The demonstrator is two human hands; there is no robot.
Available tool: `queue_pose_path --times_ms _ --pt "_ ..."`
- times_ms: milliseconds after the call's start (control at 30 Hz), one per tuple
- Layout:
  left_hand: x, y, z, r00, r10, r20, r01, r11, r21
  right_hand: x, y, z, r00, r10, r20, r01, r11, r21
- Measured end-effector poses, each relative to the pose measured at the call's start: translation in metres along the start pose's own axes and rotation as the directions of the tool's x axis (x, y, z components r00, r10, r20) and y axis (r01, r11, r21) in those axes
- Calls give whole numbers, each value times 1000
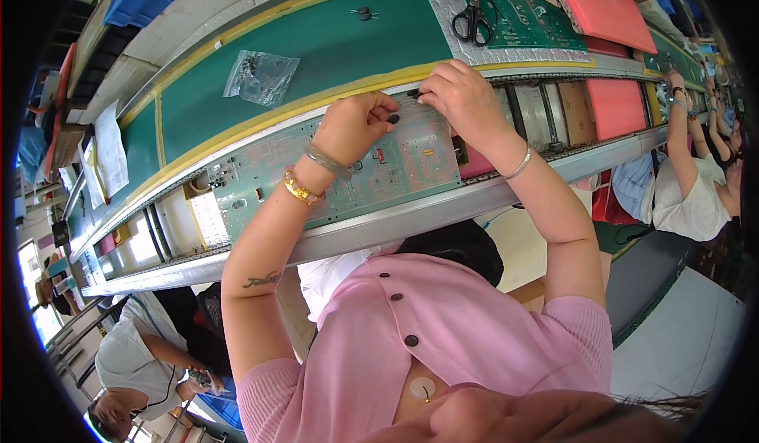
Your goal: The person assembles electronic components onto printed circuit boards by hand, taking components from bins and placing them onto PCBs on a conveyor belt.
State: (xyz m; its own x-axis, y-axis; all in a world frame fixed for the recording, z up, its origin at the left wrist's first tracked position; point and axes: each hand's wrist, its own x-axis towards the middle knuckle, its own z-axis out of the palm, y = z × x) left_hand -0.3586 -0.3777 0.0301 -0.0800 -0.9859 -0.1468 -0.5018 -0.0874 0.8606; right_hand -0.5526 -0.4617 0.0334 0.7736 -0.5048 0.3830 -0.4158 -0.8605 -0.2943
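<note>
A large green circuit board with a few small parts on it lies across the conveyor rails in front of me. Over its far edge, my left hand pinches a small round black component between thumb and fingertips. Close beside it, my right hand is closed at the fingertips on another small dark component, partly hidden by the fingers. Beyond the hands, on the green mat, sit a clear plastic bag of small parts and a loose black two-part component.
Black scissors rest at the far right by another green circuit board and a pink foam sheet. A metal rail runs along my side. Co-workers are at the line to the right; another person is at lower left.
</note>
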Motion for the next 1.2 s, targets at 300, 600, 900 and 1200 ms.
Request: queue_pose_path --times_ms 300,600,900,1200 --pt "-53 23 18 988 5 -154 -47 962 -268 -20 -62 -24 993 99 62 -115 899 422" --pt "-135 30 29 959 211 -189 -87 854 512 -6 -21 -7 990 101 -101 -96 994 50" --pt "-179 7 29 953 -115 -278 275 713 645 -2 -17 3 993 21 -113 -24 999 -23" --pt "-178 10 32 958 -116 -261 269 675 687 2 -18 1 994 -86 -70 77 989 -129"
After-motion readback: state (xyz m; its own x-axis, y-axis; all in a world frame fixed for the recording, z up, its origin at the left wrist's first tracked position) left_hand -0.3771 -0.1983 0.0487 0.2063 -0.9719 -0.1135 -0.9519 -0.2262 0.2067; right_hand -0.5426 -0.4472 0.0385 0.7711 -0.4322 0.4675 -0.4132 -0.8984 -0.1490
